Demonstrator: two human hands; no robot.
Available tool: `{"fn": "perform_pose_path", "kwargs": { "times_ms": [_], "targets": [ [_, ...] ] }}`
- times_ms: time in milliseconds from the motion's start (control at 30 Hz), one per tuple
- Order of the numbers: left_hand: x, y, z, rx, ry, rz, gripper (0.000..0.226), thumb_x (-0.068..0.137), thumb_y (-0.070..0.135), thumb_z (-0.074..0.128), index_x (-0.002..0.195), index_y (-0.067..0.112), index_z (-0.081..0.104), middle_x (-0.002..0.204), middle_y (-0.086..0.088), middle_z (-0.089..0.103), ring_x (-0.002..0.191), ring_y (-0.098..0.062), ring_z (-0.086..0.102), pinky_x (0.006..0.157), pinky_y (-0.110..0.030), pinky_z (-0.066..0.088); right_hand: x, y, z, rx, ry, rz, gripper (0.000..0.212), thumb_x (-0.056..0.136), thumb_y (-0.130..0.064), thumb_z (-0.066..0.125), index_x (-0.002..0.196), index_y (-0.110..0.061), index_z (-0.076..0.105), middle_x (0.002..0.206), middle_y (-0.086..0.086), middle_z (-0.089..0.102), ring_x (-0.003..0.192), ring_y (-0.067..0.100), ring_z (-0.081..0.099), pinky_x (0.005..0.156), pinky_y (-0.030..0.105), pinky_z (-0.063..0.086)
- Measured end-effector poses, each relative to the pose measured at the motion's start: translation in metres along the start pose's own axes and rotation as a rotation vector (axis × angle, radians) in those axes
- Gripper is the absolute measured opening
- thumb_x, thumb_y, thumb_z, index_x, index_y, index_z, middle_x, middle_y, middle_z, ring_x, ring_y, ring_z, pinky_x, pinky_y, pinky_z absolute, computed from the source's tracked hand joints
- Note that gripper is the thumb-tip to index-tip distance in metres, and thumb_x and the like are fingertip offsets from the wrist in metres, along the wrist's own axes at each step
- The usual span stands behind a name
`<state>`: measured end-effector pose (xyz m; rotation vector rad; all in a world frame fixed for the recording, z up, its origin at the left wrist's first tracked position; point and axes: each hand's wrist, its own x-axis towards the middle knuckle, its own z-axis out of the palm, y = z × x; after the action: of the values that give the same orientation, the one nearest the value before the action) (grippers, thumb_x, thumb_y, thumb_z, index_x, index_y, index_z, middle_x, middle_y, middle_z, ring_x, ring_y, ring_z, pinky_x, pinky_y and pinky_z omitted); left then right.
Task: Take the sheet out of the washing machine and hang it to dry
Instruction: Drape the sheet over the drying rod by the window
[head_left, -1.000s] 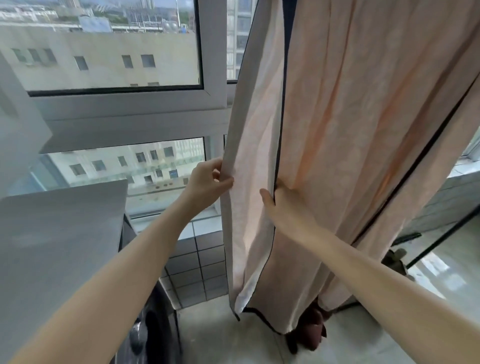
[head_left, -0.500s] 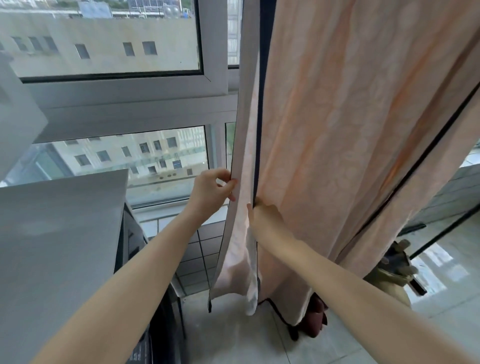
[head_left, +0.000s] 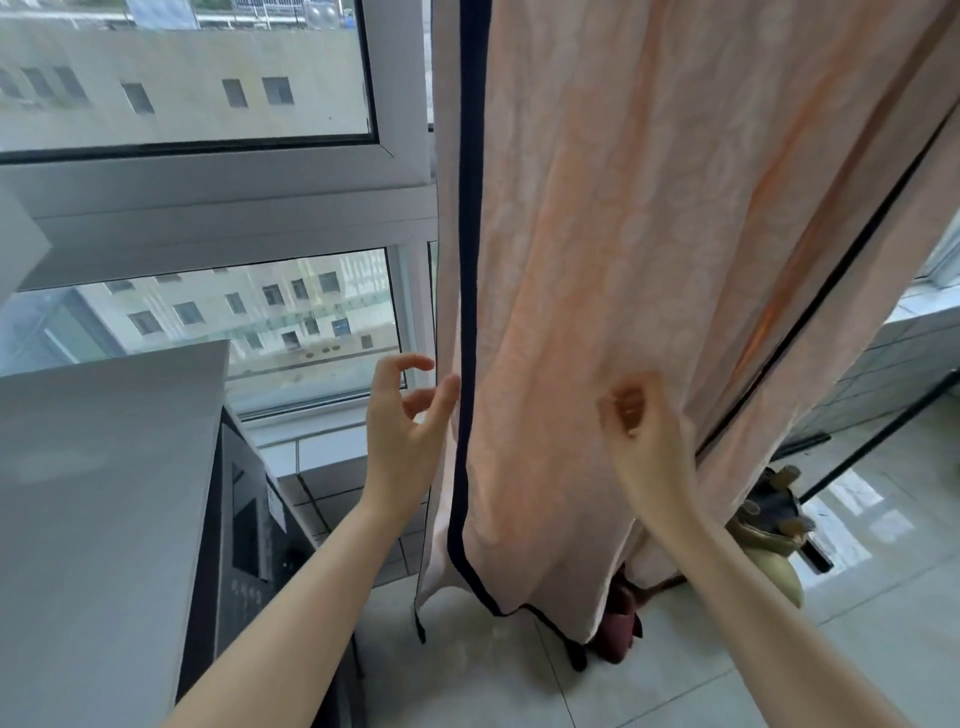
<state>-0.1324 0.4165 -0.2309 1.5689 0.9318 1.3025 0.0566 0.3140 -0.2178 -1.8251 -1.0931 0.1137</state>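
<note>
Now hanging full length before the window (head_left: 218, 171): pink sheet (head_left: 649, 260) (dark trim down its left edge); left hand (head_left: 402, 436) loosely spread beside that trim, gripping nothing; right hand (head_left: 647, 441) curled, knuckles against cloth, grip unclear.

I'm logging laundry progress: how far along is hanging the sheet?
Done: the sheet is out of the washer and hangs full length by the window, its hem just above the floor. In hand: nothing is gripped; the left hand is open beside the dark trim, and the right hand hangs loosely curled before the cloth. Left: perhaps some final smoothing.
</note>
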Motion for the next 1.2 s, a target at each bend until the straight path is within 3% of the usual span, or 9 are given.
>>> {"fn": "perform_pose_path", "kwargs": {
  "times_ms": [100,233,333,433,567,667,833,1033,1200],
  "targets": [
    [-0.006,-0.004,0.012,0.042,0.005,0.034,0.029,0.085,0.022,0.073,0.100,0.016,0.049,0.071,-0.009,0.063,0.063,-0.015,0.061,0.076,-0.032,0.051,0.010,0.025,-0.018,-0.091,0.212,0.142,0.031,0.091,-0.024,0.062,0.111,-0.012,0.042,0.095,0.000,0.051,0.075,0.012,0.051,0.059,0.012,0.040],
    [-0.002,-0.014,0.028,0.159,-0.116,-0.002,0.035,0.080,0.020,0.077,0.107,0.018,0.055,0.081,0.004,0.060,0.063,-0.005,0.054,0.065,-0.017,0.047,0.025,0.056,-0.024,-0.138,0.044,0.350,0.055,0.093,-0.040,0.055,0.136,-0.014,0.034,0.132,0.011,0.041,0.099,0.026,0.056,0.082,0.040,0.051],
    [0.001,-0.024,0.037,0.228,-0.219,-0.056,0.017,0.081,0.018,0.076,0.088,0.015,0.060,0.079,0.005,0.063,0.069,-0.012,0.055,0.062,-0.024,0.045,0.029,0.061,-0.022,-0.142,-0.022,0.240,0.026,0.096,-0.031,0.053,0.114,-0.012,0.056,0.099,0.000,0.059,0.079,0.014,0.054,0.062,0.020,0.041],
    [0.001,-0.034,0.043,0.186,-0.234,-0.113,0.034,0.086,0.013,0.070,0.062,0.012,0.046,0.053,0.009,0.046,0.052,-0.014,0.043,0.053,-0.021,0.036,0.026,0.063,-0.020,-0.253,-0.021,0.116,0.016,0.096,-0.028,0.055,0.081,-0.021,0.056,0.067,-0.013,0.052,0.065,0.014,0.052,0.054,0.023,0.033],
    [0.000,-0.044,0.045,0.165,-0.231,-0.185,0.029,0.094,0.011,0.059,0.068,0.000,0.052,0.056,0.002,0.049,0.051,-0.009,0.044,0.051,-0.020,0.035,0.015,0.078,-0.016,-0.356,-0.047,0.061,0.020,0.094,-0.031,0.057,0.080,-0.017,0.059,0.067,-0.008,0.056,0.062,0.016,0.055,0.056,0.032,0.044],
    [-0.003,-0.053,0.046,0.172,-0.234,-0.221,0.027,0.094,0.011,0.058,0.078,-0.010,0.055,0.067,-0.017,0.055,0.061,-0.021,0.050,0.059,-0.032,0.042,0.006,0.086,-0.016,-0.461,-0.081,0.010,0.030,0.096,-0.030,0.055,0.072,-0.011,0.055,0.065,-0.003,0.053,0.058,0.017,0.049,0.046,0.027,0.031],
    [-0.007,-0.069,0.042,0.284,-0.258,-0.283,0.035,0.091,0.006,0.062,0.060,0.008,0.046,0.055,0.000,0.046,0.052,-0.015,0.042,0.052,-0.026,0.036,-0.001,0.102,-0.007,-0.522,-0.123,0.067,0.028,0.096,-0.028,0.054,0.077,-0.010,0.065,0.072,0.002,0.060,0.066,0.024,0.058,0.052,0.031,0.039],
    [-0.009,-0.089,0.031,0.359,-0.262,-0.379,0.029,0.090,0.011,0.066,0.063,0.010,0.055,0.062,-0.004,0.058,0.062,-0.022,0.055,0.062,-0.032,0.044,-0.006,0.123,0.003,-0.565,-0.189,0.136,0.033,0.097,-0.032,0.052,0.075,-0.011,0.065,0.074,0.001,0.063,0.065,0.021,0.057,0.054,0.033,0.045],
    [-0.006,-0.082,0.023,0.317,-0.217,-0.338,0.021,0.087,0.014,0.067,0.076,-0.001,0.058,0.070,-0.008,0.062,0.069,-0.024,0.057,0.070,-0.038,0.049,-0.003,0.114,0.004,-0.548,-0.213,0.146,0.041,0.097,-0.037,0.051,0.061,-0.018,0.045,0.057,-0.006,0.048,0.055,0.018,0.049,0.047,0.030,0.032]
  ]
}}
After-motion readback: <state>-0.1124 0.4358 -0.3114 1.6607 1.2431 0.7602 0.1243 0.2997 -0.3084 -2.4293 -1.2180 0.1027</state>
